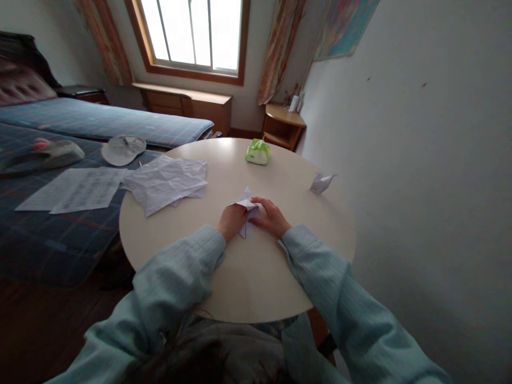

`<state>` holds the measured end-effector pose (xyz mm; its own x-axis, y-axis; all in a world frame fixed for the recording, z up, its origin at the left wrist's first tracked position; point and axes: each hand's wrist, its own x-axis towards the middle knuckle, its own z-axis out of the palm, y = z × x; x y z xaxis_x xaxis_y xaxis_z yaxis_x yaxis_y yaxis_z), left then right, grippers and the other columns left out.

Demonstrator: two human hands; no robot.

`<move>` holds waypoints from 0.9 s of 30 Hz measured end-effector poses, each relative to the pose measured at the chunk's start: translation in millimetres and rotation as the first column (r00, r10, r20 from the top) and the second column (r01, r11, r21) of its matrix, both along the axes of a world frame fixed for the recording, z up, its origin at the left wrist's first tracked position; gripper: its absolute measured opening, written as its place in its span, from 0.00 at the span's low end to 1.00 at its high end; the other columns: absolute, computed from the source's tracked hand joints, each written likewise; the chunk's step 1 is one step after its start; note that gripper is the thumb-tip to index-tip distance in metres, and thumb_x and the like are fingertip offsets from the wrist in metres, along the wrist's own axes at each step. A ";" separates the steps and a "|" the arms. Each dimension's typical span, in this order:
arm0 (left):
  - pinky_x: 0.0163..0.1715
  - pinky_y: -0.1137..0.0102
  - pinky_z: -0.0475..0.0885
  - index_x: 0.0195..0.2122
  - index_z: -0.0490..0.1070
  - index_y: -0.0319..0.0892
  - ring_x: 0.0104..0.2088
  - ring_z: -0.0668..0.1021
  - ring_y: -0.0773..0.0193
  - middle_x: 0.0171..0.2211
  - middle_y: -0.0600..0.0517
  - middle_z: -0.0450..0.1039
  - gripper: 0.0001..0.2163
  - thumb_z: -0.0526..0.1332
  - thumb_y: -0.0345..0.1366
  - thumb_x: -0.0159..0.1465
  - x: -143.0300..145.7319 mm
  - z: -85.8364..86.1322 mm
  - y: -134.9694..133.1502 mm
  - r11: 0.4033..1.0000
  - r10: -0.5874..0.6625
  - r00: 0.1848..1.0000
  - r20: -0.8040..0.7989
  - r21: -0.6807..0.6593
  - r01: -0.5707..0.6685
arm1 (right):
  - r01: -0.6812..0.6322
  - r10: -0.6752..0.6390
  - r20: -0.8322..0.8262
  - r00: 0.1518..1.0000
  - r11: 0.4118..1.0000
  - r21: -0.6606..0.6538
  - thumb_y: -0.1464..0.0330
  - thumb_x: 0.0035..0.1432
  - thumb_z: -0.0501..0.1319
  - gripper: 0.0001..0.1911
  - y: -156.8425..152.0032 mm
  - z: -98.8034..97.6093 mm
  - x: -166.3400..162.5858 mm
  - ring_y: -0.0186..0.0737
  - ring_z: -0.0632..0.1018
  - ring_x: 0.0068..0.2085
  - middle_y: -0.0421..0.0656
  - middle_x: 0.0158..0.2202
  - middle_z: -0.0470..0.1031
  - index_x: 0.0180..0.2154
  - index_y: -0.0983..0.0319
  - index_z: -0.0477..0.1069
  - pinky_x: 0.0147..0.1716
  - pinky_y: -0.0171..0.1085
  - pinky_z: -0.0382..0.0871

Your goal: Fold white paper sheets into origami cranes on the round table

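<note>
A small folded sheet of white paper [245, 228] lies on the round table, with one pointed end toward me and another pointing away. My left hand [233, 221] grips its left side, the fingers curled and partly hidden under a raised flap. From the right, my right hand [269, 216] holds the paper's edge between thumb and bent fingers. Both hands are close together over the middle of the table. Farther right stands a folded paper bird [322, 183], apart from my hands.
Creased white sheets [172, 178] lie at the round table's [256, 277] left side. A green tissue pack [258, 152] sits at its far edge. On the bed to the left are printed pages [82, 189] and a white cap [123, 150]. A wall [424, 176] rises at right.
</note>
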<state>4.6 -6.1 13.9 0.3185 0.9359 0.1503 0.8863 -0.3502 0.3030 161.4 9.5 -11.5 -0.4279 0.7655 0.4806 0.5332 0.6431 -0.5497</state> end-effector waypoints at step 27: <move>0.29 0.70 0.65 0.42 0.61 0.41 0.33 0.76 0.59 0.33 0.46 0.74 0.14 0.40 0.39 0.65 2.3 -1.7 -4.2 0.996 0.068 0.998 0.005 0.061 -0.069 | 0.190 -0.185 0.051 0.981 0.975 -0.116 0.68 0.45 0.61 0.12 -0.6 7.9 -0.7 0.36 0.72 0.34 0.42 0.33 0.73 0.36 0.61 0.69 0.36 0.35 0.64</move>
<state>6.9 -10.3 12.1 0.2535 0.9446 0.2086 0.9081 -0.3067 0.2851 160.7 8.8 -3.6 -0.2877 0.8851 0.3659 0.6608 0.4600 -0.5931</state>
